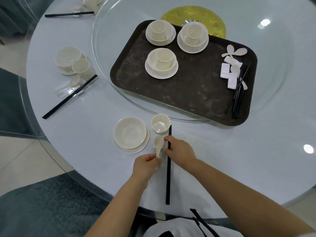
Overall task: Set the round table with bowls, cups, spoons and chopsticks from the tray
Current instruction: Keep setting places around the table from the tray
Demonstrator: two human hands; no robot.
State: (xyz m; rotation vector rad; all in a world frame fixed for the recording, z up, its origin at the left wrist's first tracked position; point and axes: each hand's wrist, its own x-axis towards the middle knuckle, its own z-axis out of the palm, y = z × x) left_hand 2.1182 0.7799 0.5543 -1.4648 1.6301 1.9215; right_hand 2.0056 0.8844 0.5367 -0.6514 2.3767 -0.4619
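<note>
Left hand (145, 165) fingers pinch white ceramic spoon (158, 145) handle; right hand (179, 150) fingers grip small white rest beside black chopsticks (168, 168). Third setting under adjustment; next, likely another bowl set from dark tray (188, 93).

Soft, even overhead light; lamp glare spots on the glass table (222, 151); wide-angle bending at edges.

arms: 2, bare, no sleeves | garment (172, 226): white, black straps and patches

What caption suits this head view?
Left hand holds a spoon while the right hand steadies chopsticks beside a bowl and cup.
</note>
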